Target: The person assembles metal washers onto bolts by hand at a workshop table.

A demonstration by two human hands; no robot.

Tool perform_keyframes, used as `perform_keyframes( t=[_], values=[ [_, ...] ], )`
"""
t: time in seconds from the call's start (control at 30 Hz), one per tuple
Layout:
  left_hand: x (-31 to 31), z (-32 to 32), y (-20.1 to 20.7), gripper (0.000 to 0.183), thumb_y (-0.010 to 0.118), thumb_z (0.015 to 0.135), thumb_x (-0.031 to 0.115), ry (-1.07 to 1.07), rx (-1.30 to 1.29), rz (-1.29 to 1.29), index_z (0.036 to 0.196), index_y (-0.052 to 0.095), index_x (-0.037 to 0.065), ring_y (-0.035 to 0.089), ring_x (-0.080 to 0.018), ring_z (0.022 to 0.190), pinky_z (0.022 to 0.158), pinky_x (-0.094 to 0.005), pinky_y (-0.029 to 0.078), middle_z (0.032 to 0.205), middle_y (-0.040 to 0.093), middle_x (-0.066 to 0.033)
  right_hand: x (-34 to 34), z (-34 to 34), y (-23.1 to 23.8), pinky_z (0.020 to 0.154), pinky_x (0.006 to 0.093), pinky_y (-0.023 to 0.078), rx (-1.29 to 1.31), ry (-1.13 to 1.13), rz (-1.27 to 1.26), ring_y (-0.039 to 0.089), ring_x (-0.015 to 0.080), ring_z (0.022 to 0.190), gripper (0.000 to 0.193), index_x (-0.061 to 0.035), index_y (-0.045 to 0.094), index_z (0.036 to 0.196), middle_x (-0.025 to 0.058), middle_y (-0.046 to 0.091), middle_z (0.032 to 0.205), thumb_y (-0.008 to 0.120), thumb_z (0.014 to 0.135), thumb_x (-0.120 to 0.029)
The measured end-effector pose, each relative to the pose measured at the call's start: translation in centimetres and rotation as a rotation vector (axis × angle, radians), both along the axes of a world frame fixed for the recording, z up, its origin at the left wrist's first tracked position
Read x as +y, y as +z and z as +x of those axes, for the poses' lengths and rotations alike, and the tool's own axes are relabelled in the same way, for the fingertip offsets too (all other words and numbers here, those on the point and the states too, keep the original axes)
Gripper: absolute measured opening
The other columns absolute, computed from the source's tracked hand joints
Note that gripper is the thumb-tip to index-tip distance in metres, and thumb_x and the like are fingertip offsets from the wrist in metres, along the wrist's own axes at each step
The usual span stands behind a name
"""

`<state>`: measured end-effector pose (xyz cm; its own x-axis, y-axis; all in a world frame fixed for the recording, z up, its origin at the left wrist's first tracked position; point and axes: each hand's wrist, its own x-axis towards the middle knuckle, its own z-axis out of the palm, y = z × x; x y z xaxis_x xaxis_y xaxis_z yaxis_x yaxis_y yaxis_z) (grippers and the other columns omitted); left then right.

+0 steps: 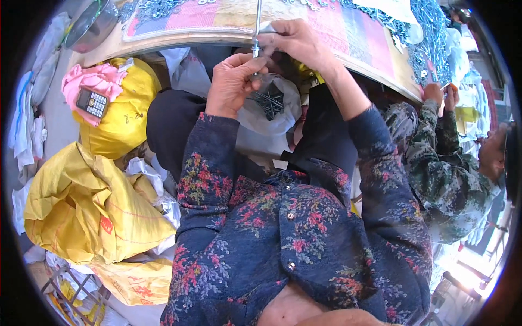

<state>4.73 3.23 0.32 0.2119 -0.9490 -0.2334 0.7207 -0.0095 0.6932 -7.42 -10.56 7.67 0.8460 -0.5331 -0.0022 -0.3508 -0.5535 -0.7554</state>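
My left hand [231, 81] grips the lower end of a long metal bolt [257, 24] that stands upright at the table's edge. On the same bolt, a little higher, my right hand [296, 43] has its fingers pinched around the shaft. Below both hands, between my knees, a white bag [283, 111] lies open with several dark bolts [269, 100] in it. Both sleeves are dark blue with a flower print.
The table [375, 51] carries a coloured striped cloth and heaps of metal parts [435, 38]. Yellow sacks [87, 206] stand at my left, one topped by a pink cloth and a calculator [91, 103]. A person in camouflage [440, 163] works at the right.
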Motion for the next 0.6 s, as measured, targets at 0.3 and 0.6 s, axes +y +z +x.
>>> perform_keyframes(
  t=[0.3, 0.6],
  values=[
    [0.0, 0.2, 0.8, 0.009, 0.071, 0.083, 0.006, 0.225, -0.038, 0.006, 0.089, 0.066, 0.001, 0.056, -0.0111, 0.05, 0.042, -0.0194, 0.037, 0.076, 0.067, -0.0088, 9.1, 2.2, -2.4, 0.077, 0.0469, 0.047, -0.181, -0.175, -0.821, 0.06, 0.0316, 0.089, 0.013, -0.0073, 0.065, 0.08, 0.0127, 0.063, 0.089, 0.06, 0.069, -0.012],
    [0.8, 0.2, 1.3, 0.01, 0.069, 0.084, 0.004, 0.258, 0.053, -0.024, 0.091, 0.065, -0.001, 0.058, -0.0134, 0.053, 0.044, -0.0225, 0.043, 0.075, 0.066, -0.0097, 8.7, 3.0, -1.7, 0.081, 0.0437, 0.047, -0.122, -0.204, -0.931, 0.06, 0.0238, 0.09, 0.019, -0.0095, 0.063, 0.086, 0.0066, 0.059, 0.086, 0.062, 0.07, -0.02]
  ],
)
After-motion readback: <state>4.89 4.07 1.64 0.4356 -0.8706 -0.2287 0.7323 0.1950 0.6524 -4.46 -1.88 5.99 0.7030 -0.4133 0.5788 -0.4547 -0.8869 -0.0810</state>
